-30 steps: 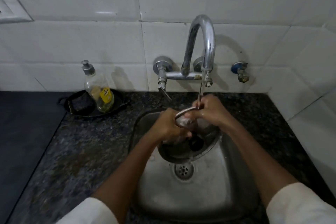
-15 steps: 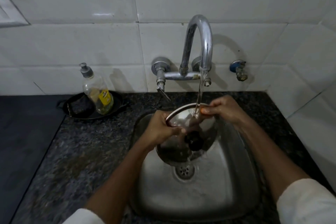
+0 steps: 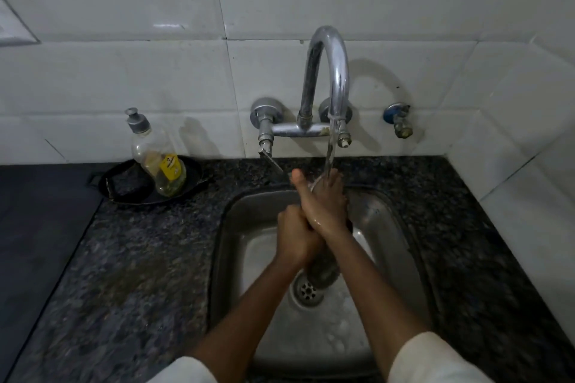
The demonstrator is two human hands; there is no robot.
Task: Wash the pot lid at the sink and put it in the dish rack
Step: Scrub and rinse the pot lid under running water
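The pot lid (image 3: pixel 322 274) is held nearly on edge over the steel sink (image 3: pixel 236 227), mostly hidden behind my hands; only its lower rim shows above the drain. My left hand (image 3: pixel 295 236) grips the lid's left side. My right hand (image 3: pixel 323 202) lies flat across the lid's upper part, fingers up under the running water from the chrome tap (image 3: pixel 329 71). The dish rack is not in view.
A soap bottle (image 3: pixel 158 155) stands in a black pan (image 3: pixel 124 186) at the back left of the dark granite counter (image 3: pixel 140 274). A small wall valve (image 3: pixel 399 120) sits right of the tap. White tiled walls close the back and right.
The lid has turned from facing up, with its knob showing, to nearly on edge. My right hand moved from the lid's far rim to lie across it, and both hands came together.
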